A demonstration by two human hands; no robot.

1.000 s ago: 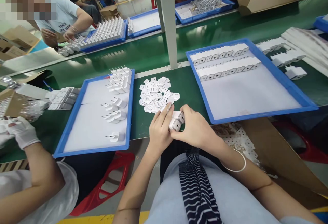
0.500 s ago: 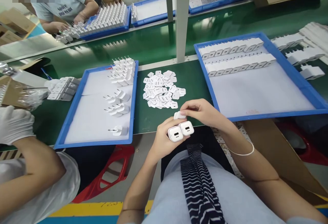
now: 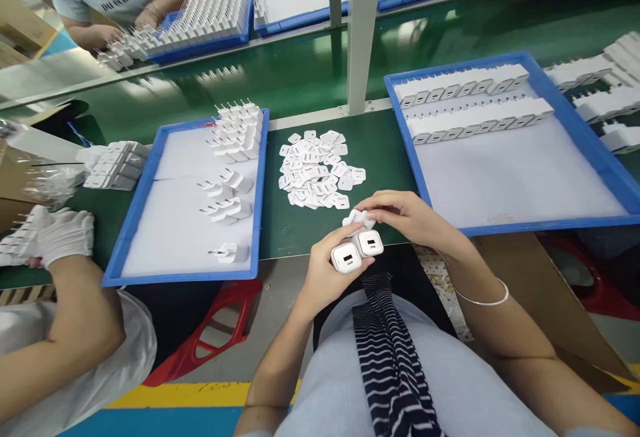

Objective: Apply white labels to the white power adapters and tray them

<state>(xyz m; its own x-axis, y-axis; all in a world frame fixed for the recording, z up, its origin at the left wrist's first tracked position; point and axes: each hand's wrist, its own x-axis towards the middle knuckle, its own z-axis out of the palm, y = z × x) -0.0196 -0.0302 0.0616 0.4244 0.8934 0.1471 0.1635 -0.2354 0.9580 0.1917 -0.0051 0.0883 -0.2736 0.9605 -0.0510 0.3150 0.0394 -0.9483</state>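
Note:
My left hand [image 3: 319, 269] is closed around two white USB wall chargers, held side by side with their port faces toward me. The nearer charger [image 3: 346, 259] is at the left, and the other charger [image 3: 371, 243] sits slightly higher to its right. Just behind them, my right hand [image 3: 413, 218] pinches small white cover plates [image 3: 353, 216], which my left fingers also seem to touch. How many plates there are is hard to make out. Past my hands, a loose pile of similar white plates [image 3: 311, 169] lies on the green table [image 3: 285, 240].
On the left, a blue-rimmed tray [image 3: 256, 224] holds chargers with pins. A larger blue-rimmed tray [image 3: 407, 150] on the right carries two rows of chargers. A metal post [image 3: 361, 44] rises behind the pile. A co-worker's gloved hand [image 3: 67, 234] works at far left.
The right fingertips have shifted on the cover plates, which now look spread apart. The two chargers have tilted slightly. At far left, the co-worker's gloved hand has moved right, with chargers now visible beside it.

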